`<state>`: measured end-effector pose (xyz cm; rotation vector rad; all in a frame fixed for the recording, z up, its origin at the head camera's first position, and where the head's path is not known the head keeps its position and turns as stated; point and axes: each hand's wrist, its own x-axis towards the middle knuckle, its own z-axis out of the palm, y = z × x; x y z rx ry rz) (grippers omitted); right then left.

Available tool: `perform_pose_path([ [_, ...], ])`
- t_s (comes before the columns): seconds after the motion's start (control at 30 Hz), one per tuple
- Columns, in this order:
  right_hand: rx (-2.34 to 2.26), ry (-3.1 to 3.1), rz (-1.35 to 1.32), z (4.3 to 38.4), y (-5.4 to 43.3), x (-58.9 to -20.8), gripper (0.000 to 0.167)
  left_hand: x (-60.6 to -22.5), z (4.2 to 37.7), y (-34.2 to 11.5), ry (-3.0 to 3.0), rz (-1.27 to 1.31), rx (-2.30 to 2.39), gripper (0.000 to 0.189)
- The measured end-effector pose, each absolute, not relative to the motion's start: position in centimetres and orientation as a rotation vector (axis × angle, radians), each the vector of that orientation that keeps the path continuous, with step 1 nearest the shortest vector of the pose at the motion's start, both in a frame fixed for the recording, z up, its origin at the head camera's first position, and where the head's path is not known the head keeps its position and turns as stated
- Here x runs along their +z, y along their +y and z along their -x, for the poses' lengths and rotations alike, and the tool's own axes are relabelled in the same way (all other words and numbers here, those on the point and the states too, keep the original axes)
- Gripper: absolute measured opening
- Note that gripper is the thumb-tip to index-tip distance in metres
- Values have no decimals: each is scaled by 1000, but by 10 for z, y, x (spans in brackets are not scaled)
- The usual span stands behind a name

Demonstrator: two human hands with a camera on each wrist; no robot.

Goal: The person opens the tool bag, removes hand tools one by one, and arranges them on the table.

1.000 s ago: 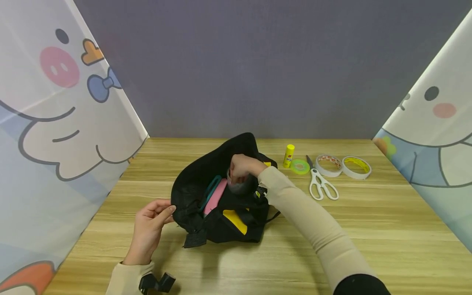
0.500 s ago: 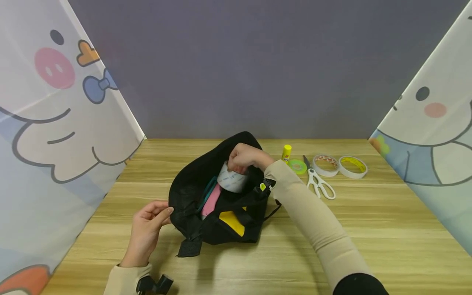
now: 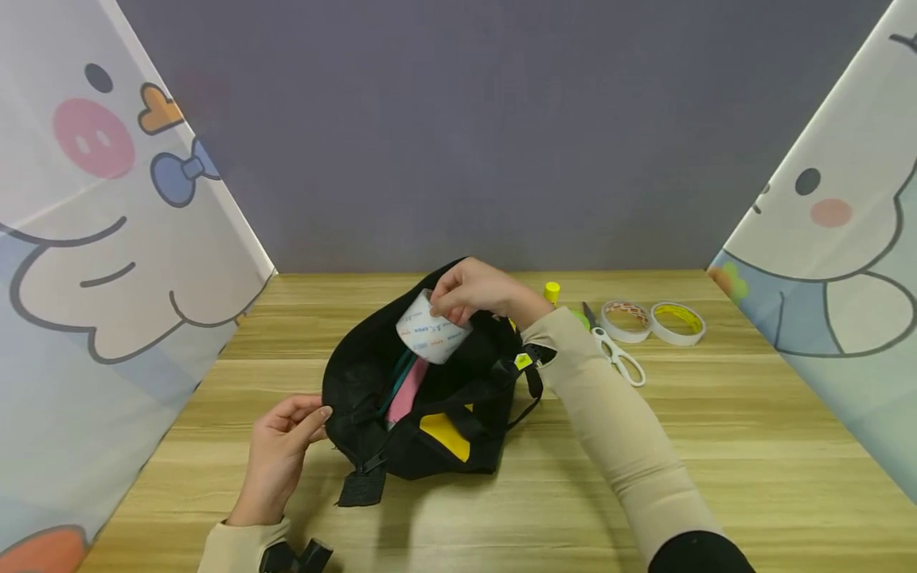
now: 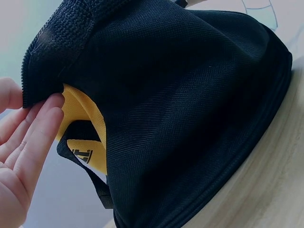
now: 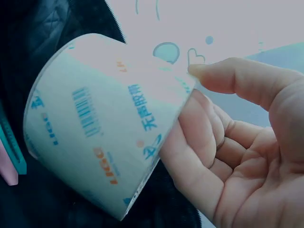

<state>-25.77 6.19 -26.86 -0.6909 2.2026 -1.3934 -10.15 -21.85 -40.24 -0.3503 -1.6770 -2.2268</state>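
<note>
A black zippered bag (image 3: pixel 444 398) with yellow patches stands gaping on the table. My left hand (image 3: pixel 282 446) pinches its left rim between thumb and fingers; the left wrist view shows those fingers (image 4: pixel 40 128) at the zipper edge. In my right hand (image 3: pixel 487 290) is a wide roll of packing tape (image 3: pixel 430 330), gripped by its edge, thumb on one side and fingers on the other. Blue and orange print covers the tape in the right wrist view. The roll hangs tilted in the bag's mouth. Below it, a pink item (image 3: pixel 407 394) and a teal item (image 3: pixel 396 382) lie inside the bag.
Right of the bag lie white-handled scissors (image 3: pixel 619 358) and two white tape rolls (image 3: pixel 625 322). A yellow glue stick (image 3: pixel 552 293) stands behind my right wrist, and a green tape roll (image 3: pixel 580 318) is mostly hidden by the sleeve. A grey wall (image 3: pixel 487 143) rises behind the table.
My right hand has lifted the packing tape roll from deep in the bag up to its mouth, moving slightly left. The left hand keeps its hold on the rim.
</note>
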Motion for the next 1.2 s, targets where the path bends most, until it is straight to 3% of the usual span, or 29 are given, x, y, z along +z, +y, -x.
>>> perform_pose_path([
  [0.43,-1731,2068,736,250,102,-254,8,-402,103,-217,-1691,341,-2219,34],
  [0.93,-1911,2123,653,239,166,-240,25,-402,103,-218,-1699,337,-2213,33],
  [1.2,-2048,2106,672,229,207,-230,23,-400,103,-217,-1708,340,-2212,34],
])
